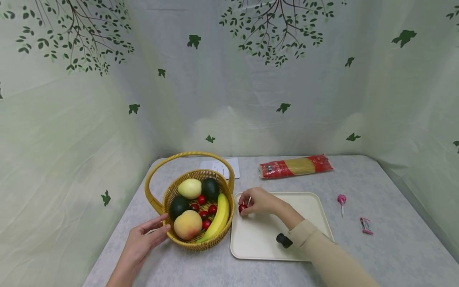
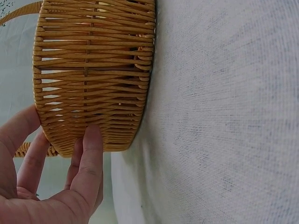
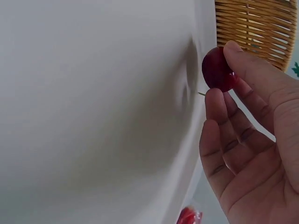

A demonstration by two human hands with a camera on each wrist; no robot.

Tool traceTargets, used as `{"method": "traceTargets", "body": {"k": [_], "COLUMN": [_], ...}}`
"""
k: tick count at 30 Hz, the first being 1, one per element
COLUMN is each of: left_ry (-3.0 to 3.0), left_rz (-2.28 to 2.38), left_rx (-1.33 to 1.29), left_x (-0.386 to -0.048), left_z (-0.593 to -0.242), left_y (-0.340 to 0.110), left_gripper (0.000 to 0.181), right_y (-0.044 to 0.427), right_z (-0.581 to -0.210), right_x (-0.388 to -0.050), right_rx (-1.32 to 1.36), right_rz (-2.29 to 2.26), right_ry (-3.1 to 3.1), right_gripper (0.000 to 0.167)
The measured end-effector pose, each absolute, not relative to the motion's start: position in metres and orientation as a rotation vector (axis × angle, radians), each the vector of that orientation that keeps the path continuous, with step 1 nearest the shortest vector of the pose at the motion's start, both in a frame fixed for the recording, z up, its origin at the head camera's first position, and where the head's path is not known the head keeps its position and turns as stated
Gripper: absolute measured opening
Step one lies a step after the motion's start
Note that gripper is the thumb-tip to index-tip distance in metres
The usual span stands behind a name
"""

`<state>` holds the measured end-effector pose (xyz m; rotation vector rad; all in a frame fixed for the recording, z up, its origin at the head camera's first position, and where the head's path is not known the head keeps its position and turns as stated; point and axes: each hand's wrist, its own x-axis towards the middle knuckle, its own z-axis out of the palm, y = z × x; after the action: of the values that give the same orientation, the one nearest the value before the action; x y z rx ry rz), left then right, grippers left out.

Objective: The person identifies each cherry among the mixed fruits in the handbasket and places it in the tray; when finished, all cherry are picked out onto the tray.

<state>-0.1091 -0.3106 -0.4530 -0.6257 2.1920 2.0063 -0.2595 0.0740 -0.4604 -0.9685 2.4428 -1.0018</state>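
Observation:
My right hand [image 1: 261,201] pinches a dark red cherry [image 3: 216,70] between thumb and fingertips, above the left part of a cream tray [image 1: 251,245]. A short green stem shows beside the cherry in the right wrist view. Left of the tray stands a round wicker basket [image 1: 195,246] with a tall handle. My left hand [image 1: 141,241] touches the basket's left side with extended fingers. Inside lie a peach [image 1: 188,225], a banana [image 1: 219,219], a pale yellow lemon-shaped fruit [image 1: 190,188], two dark green oval fruits [image 1: 210,189] and several cherries [image 1: 204,215].
Behind the tray lies a red-ended pack of spaghetti [image 1: 299,166]. A pink lollipop [image 1: 342,200] and a small wrapped candy [image 1: 366,226] are to the tray's right. A white card [image 1: 233,165] lies partly behind the basket. Leaf-printed curtains [image 1: 236,91] surround the table.

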Motion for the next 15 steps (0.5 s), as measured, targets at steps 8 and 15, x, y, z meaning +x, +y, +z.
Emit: {"method": "traceTargets", "body": {"k": [8, 15], "left_ry": [2.199, 2.191], "left_rz": [2.002, 1.99], "left_rx": [-0.622, -0.653], "left_x": [-0.1094, -0.1115], "left_z": [-0.4542, -0.4537], "left_y": [-0.3106, -0.3112], "left_gripper": [0.062, 0.063], "right_y": [0.0706, 0.0703], "right_z": [-0.4678, -0.4686], "right_x": [-0.2605, -0.2599], "right_rx": [-0.94, -0.957], "right_rz": [-1.014, -1.034], "right_ry": [2.44, 2.42], "right_gripper": [0.018, 0.016]}}
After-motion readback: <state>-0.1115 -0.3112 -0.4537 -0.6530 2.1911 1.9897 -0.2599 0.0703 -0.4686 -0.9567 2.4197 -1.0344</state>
